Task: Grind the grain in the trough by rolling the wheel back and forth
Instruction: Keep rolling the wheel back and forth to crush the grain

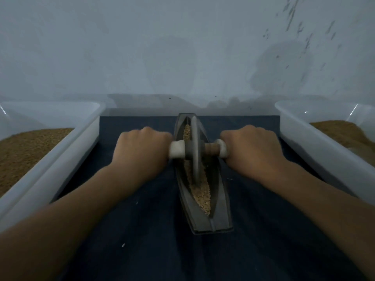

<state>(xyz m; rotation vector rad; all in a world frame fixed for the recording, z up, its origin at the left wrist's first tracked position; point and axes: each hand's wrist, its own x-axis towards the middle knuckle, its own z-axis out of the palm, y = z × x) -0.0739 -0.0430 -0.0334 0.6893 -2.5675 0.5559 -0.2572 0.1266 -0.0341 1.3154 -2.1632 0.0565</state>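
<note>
Grain (199, 194) lies along the groove of the dark boat-shaped trough (220, 218), which sits lengthwise on a dark blue cloth (142, 250). Standing upright in the groove, the wheel (195, 147) is midway between both hands; the left hand (142, 151) is curled round the pale left handle (177, 149), the right hand (250, 148) round the right one. White tubs (67, 157) of brown grain flank the cloth

Both forearms (81, 199) are bare throughout, as are the left grip (142, 148) and right grip (252, 148).
</note>
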